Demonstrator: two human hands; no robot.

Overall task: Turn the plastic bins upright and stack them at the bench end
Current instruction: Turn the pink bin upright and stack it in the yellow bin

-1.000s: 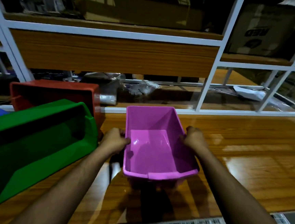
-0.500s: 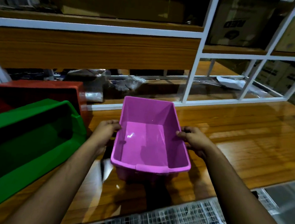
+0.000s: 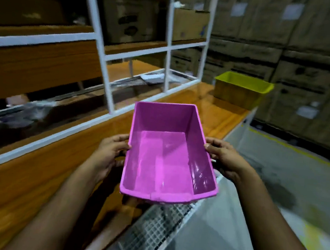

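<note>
Pink bin (image 3: 169, 155) is my landmark: upright, open side up, empty, held in the air over the near edge of the wooden bench (image 3: 36, 173). My left hand (image 3: 109, 154) is closed on its left wall, thumb at the rim; my right hand (image 3: 225, 160) is closed on the right wall, fingers curled round the outside. Beyond the pink bin, toward the far end of the bench, a yellow bin (image 3: 241, 89) sits upright, well apart from it, with only bare bench top between the two. Left of and behind the pink bin runs a white metal shelf frame (image 3: 99, 45) with wooden boards, cardboard boxes (image 3: 129, 22) and some crumpled plastic wrap (image 3: 21, 110), blurred. Right of and behind it, a wall of stacked cardboard cartons (image 3: 305, 57) with pale labels. Below it, wire mesh (image 3: 151, 229) and grey floor (image 3: 295, 176) with a yellow line. Pink bin is smooth, glossy plastic, rectangular, walls tapering to a flat bottom, lipped rim, low cut front edge. Bench top is shiny, orange-brown wood grain. Frame is motion-blurred.
</note>
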